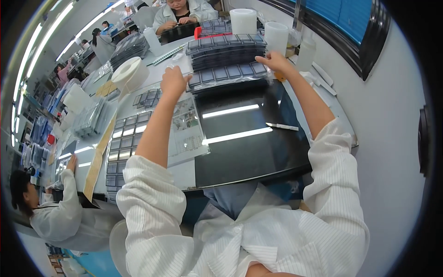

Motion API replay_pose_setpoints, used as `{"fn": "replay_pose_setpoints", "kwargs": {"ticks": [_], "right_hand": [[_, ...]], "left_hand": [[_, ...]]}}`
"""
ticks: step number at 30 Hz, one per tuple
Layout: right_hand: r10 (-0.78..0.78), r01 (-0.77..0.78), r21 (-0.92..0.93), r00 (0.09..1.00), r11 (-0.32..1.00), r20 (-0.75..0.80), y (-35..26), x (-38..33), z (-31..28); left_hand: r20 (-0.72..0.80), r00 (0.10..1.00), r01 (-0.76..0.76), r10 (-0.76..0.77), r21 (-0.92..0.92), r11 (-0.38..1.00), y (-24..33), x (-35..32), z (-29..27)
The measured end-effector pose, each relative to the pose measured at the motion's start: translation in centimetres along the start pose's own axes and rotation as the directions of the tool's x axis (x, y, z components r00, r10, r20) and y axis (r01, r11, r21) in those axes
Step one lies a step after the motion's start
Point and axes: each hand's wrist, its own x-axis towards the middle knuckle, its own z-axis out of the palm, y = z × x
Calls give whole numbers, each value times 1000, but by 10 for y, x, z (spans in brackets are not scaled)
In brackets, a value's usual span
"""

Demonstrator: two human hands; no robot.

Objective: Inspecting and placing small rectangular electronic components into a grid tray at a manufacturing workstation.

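Both my arms reach to the far side of the table. A clear plastic tray (227, 75) there holds a row of dark-framed rectangular panes. My left hand (174, 83) is closed at the tray's left end, fingertips against its edge. At its right end is my right hand (277, 64), fingers curled over the far corner; the exact grip is partly hidden. Directly behind the tray rises a stack of similar trays (226, 48). A glossy black mat (249, 157) lies in front of it, with a white-handled knife (282, 126) on top.
Left of the mat are a printed sheet (187, 134), more framed panes (124, 152) and a large white roll (130, 74). White rolls (243, 22) stand at the back. Co-workers sit across (180, 18) and at left (60, 203). A wall bounds the right side.
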Motion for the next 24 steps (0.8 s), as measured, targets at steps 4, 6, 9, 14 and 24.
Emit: {"fn": "replay_pose_setpoints", "kwargs": {"ticks": [4, 6, 9, 14, 24], "right_hand": [[-282, 306, 25, 903, 952, -324, 3, -10, 35], [-445, 460, -45, 823, 887, -351, -11, -31, 45], [-636, 550, -338, 731, 764, -248, -10, -40, 53], [-551, 445, -353, 777, 823, -305, 8, -27, 73], [-376, 461, -119, 826, 880, 419, -12, -172, -25]], "left_hand": [[-238, 961, -161, 143, -59, 985, 10, -29, 26], [-342, 897, -309, 281, -30, 951, 9, -52, 35], [-246, 911, -314, 331, 107, 943, 21, -61, 43], [-238, 929, -281, 283, 41, 959, 38, -63, 58], [46, 979, -199, 200, -31, 980, -87, -110, -98]]}}
